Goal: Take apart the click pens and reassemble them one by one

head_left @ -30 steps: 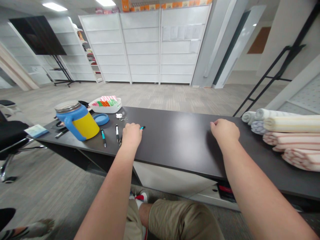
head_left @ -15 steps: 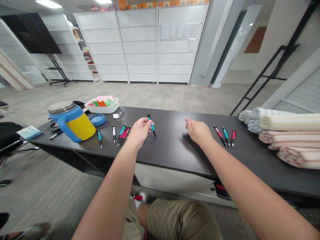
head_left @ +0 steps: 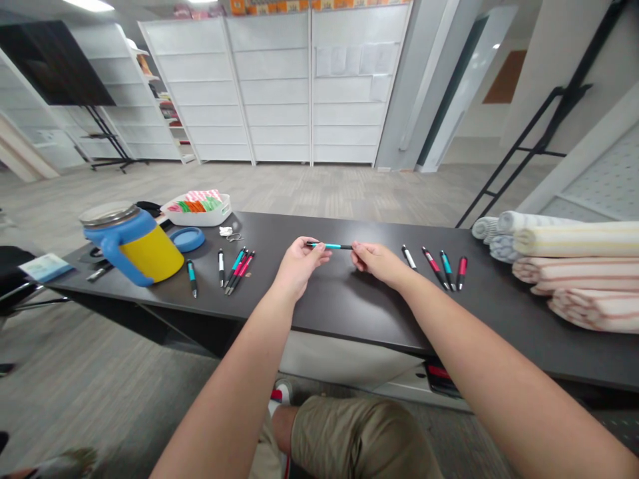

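Note:
A teal and black pen (head_left: 335, 246) is held level above the dark table. My left hand (head_left: 299, 263) pinches its left end, and my right hand (head_left: 373, 261) grips the black end on the right. To the right of my right hand lie a white pen (head_left: 409, 257), a red pen (head_left: 434, 267), a teal pen (head_left: 447, 269) and a short red pen (head_left: 462, 271), roughly side by side. Left of my left hand is a cluster of red and teal pens (head_left: 240, 271), with a white pen (head_left: 221, 267) beside it and another teal pen (head_left: 192, 278) nearer the mug.
A large blue and yellow mug (head_left: 150, 249) stands at the left, with a blue lid (head_left: 187, 239) and a white basket of colourful packets (head_left: 219, 214) behind. Rolled cloths (head_left: 579, 239) are stacked at the right end of the table (head_left: 339, 303). White shelves (head_left: 274, 93) line the back.
The teal pen has turned from steep to level, and my right hand has come left onto its end. A white pen formerly hidden behind my right hand now shows.

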A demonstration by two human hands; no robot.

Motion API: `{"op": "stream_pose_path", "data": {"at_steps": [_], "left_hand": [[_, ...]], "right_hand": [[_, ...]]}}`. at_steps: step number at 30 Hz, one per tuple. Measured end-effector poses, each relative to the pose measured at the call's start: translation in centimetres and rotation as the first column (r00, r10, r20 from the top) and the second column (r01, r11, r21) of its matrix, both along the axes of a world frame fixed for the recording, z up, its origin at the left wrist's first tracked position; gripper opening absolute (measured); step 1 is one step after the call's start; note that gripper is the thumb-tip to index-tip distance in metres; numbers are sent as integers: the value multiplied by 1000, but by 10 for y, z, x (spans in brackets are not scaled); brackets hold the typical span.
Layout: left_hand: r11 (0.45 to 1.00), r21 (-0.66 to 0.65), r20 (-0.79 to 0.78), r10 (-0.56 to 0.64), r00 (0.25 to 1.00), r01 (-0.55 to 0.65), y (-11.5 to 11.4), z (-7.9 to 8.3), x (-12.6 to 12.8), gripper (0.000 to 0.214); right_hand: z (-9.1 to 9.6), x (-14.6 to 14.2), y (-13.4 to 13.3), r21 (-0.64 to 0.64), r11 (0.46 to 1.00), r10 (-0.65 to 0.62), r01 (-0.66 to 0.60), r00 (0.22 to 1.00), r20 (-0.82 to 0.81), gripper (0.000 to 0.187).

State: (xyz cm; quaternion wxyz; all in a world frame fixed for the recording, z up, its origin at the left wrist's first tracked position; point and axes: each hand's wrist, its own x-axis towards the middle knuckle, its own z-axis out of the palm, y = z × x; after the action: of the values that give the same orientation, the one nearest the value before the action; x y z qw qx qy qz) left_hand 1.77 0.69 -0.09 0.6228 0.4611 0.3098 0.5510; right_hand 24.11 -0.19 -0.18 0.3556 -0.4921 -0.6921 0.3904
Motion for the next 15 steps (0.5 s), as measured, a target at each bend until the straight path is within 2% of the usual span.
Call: {"op": "stream_pose_path", "data": {"at_steps": [2, 6, 8, 11, 13, 15], "left_hand": [[999, 30, -137, 27, 990, -23, 0, -1, -4, 35], [995, 95, -359, -5, 933, 42, -3, 3, -12, 30], [978, 194, -484, 30, 875, 74, -4, 7, -15, 27], [909, 394, -642, 164, 749, 138, -5, 10, -20, 21], [878, 448, -696, 222, 682, 171, -6, 12, -22, 21], [879, 442, -729, 235, 643, 180, -7, 13, -23, 26]], "right_hand": [[0, 3, 0, -52, 999, -2, -1, 998, -59, 65], [1, 9, -2, -142, 990, -5, -17, 989, -150, 64], [1, 11, -2, -148, 989, 5, -26, 990, -143, 63], [1, 13, -2, -140, 990, 7, -16, 997, -71, 64], [1, 14, -2, -133, 991, -4, 0, 1000, -29, 64], [1, 14, -3, -117, 993, -10, 9, 1000, -8, 65]]}}
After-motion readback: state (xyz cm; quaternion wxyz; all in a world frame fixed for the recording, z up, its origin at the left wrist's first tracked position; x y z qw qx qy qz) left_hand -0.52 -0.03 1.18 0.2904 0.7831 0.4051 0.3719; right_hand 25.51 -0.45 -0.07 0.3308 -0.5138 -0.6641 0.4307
